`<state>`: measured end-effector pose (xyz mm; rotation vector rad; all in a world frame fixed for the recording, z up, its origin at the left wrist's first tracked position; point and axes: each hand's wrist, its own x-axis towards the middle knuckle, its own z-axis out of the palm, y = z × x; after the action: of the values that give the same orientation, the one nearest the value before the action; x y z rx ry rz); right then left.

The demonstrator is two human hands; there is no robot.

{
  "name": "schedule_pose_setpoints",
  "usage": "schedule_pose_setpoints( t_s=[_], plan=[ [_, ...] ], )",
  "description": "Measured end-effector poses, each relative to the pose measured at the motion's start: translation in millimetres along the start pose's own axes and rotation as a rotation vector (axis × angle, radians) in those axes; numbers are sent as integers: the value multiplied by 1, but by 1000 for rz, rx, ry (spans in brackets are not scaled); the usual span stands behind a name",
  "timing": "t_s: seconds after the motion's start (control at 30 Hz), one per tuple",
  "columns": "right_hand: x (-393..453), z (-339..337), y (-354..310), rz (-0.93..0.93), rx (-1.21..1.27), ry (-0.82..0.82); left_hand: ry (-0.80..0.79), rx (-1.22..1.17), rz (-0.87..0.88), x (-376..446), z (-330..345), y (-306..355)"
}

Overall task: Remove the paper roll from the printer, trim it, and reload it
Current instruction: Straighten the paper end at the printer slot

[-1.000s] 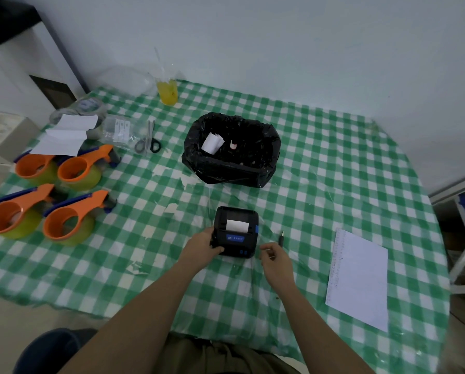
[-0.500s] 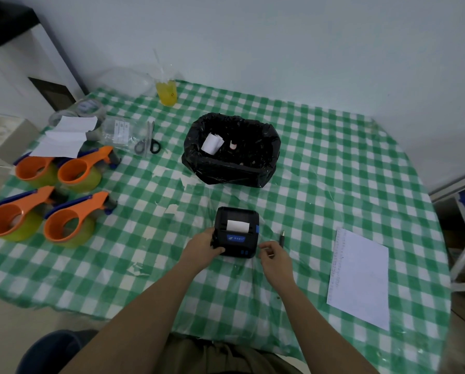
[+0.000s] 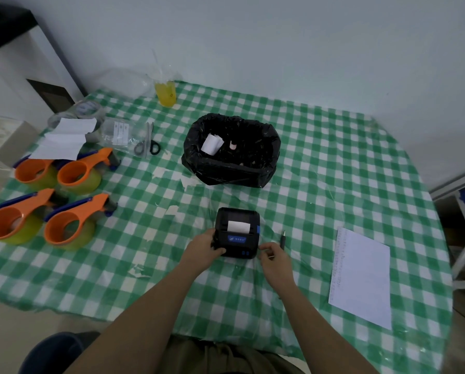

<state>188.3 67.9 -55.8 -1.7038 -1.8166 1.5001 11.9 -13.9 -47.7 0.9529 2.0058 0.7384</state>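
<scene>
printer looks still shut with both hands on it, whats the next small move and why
Probably open the cover. The printer sits flat on the table, lid down, with only a white paper tab showing at the slot. The left hand has a grip on its left side, steadying it, while the right hand rests at the right front corner, so its fingers are placed to feel for a latch there.

The surface (image 3: 320, 163) wears a green checked cloth. The printer (image 3: 237, 232) sits between the fingers (image 3: 265, 247) of both hands. A pen (image 3: 282, 237) lies just beside the right ones, a sheet (image 3: 362, 276) farther right. Beyond the fingers stands a bin (image 3: 230, 149); well left lie scissors (image 3: 149, 147) and four dispensers (image 3: 72, 225).
</scene>
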Motion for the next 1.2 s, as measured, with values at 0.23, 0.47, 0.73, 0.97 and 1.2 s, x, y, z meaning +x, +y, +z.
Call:
schedule_pose_setpoints(
  t_s=[0.23,0.47,0.73,0.97,1.2],
  plan=[
    [1,2,3,5,-7,8,-6,-25,-5,0,0,0],
    [0,2,3,6,-6,6,-5,-10,-6,0,0,0],
    [-1,2,4,-7,-16,10,-6,-35,-7,-2,0,1],
    [-3,1,4,-12,0,11,-5,-50,-13,-4,-1,3],
    [-5,0,3,-38,-22,-6,4,-55,-17,-7,-1,5]
  ],
)
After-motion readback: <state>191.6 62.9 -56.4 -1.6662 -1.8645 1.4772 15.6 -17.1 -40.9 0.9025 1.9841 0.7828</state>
